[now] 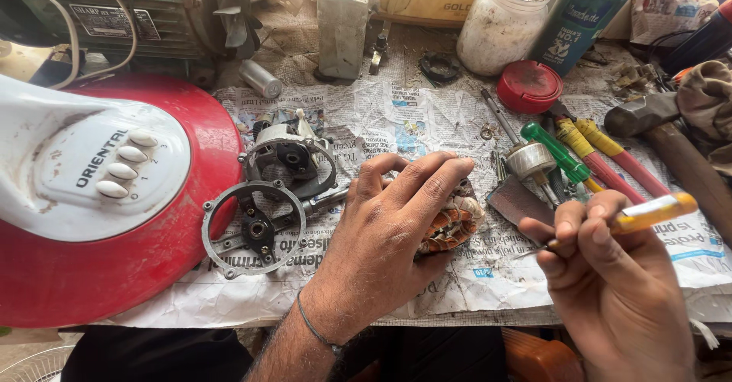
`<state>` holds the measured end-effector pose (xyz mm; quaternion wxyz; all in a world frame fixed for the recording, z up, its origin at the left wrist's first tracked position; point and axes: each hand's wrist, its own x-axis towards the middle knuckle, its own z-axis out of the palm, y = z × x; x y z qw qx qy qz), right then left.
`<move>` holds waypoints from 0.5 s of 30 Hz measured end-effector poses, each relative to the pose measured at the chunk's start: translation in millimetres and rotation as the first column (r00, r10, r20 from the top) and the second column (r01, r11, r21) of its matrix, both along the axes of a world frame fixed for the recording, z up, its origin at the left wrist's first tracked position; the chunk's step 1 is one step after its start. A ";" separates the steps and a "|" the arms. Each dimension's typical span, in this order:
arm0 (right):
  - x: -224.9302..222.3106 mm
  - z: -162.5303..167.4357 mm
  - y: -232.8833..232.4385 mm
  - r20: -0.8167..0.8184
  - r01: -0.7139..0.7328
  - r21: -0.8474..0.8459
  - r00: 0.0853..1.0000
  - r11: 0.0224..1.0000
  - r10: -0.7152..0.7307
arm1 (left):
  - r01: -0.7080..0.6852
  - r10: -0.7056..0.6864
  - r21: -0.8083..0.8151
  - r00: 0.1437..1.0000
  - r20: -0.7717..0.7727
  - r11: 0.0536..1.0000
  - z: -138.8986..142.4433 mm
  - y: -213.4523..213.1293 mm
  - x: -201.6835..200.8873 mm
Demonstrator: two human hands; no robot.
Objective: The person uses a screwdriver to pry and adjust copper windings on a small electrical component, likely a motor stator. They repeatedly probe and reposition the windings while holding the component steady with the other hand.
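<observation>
Crumpled newspaper covers the whole surface, with tools and parts scattered on it. From the head view, my left hand lies palm-down over a motor stator, fingers curled around its top; copper windings show at the hand's right edge. My right hand is closed around a screwdriver with a yellow handle, held up just right of the stator and not touching it (its tip is hidden behind my fingers).

Left of the stator lie a round metal motor bracket and, just behind it, a second housing part. Farther left sits a red and white fan base with a row of white push buttons.

Behind my right hand are a green-handled screwdriver, pliers with red and yellow grips and a hammer. At the back stand a white plastic jar and a red lid.
</observation>
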<state>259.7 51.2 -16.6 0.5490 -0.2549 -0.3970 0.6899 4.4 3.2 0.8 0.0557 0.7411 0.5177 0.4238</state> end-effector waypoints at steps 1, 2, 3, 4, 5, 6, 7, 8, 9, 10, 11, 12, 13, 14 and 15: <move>-1.0 -1.9 0.3 -0.016 -0.006 0.014 1.000 1.000 0.006 | 0.021 -0.021 0.018 1.000 0.015 1.000 0.0 -0.1 -1.0; -2.7 -3.8 0.8 -0.032 -0.013 0.029 0.999 1.000 0.014 | 0.041 -0.042 0.037 0.999 0.030 0.998 -0.3 0.1 -2.4; -4.6 -5.2 0.8 -0.049 -0.020 0.043 0.999 0.999 0.022 | 0.060 -0.063 0.057 0.997 0.042 0.997 -0.6 0.2 -3.6; -6.2 -6.4 -0.1 -0.055 -0.030 0.051 0.998 0.998 0.032 | 0.051 -0.054 0.062 0.998 0.037 0.997 -1.3 0.2 -3.4; -8.6 -7.9 -1.8 -0.061 -0.039 0.059 0.997 0.998 0.043 | 0.042 -0.044 0.067 0.999 0.032 0.997 -2.0 0.0 -2.6; -11.0 -9.8 -4.2 -0.066 -0.047 0.067 0.996 0.997 0.052 | 0.034 -0.036 0.073 0.999 0.027 0.997 -2.8 -0.2 -2.1; -13.6 -12.1 -7.3 0.006 0.004 0.097 1.000 0.995 -0.005 | 0.032 -0.034 0.078 0.999 0.022 0.996 -3.6 -0.5 -2.0; -17.0 -15.5 -10.7 0.075 0.054 0.131 0.995 0.990 -0.064 | 0.030 -0.031 0.085 0.999 0.016 0.996 -4.6 -0.5 -1.5; -20.0 -18.4 -13.4 0.102 0.071 0.154 0.991 0.986 -0.087 | 0.028 -0.029 0.092 1.000 0.009 0.995 -5.4 -0.9 -1.3; -22.9 -21.7 -16.1 0.128 0.087 0.176 0.986 0.981 -0.110 | 0.019 -0.019 0.086 1.000 -0.003 0.996 -6.4 -1.3 -0.5; -25.0 -23.9 -17.9 0.118 0.073 0.183 0.988 0.980 -0.096 | 0.011 -0.010 0.079 1.000 -0.014 0.997 -7.3 -1.6 0.8; -26.7 -25.8 -19.1 0.110 0.059 0.192 0.991 0.980 -0.082 | 0.003 -0.001 0.074 1.000 -0.023 0.997 -8.2 -1.4 2.2; -27.8 -26.5 -19.5 0.101 0.033 0.178 0.994 0.984 -0.052 | 0.005 -0.002 0.091 0.999 -0.038 0.996 -8.8 -1.6 2.3; -28.3 -26.5 -19.2 0.092 0.007 0.163 0.996 0.987 -0.023 | 0.008 -0.002 0.107 0.999 -0.053 0.994 -9.3 -1.8 2.0; -28.4 -25.7 -18.4 0.081 -0.019 0.150 0.997 0.989 0.007 | 0.011 -0.002 0.124 0.998 -0.068 0.992 -9.7 -1.7 1.8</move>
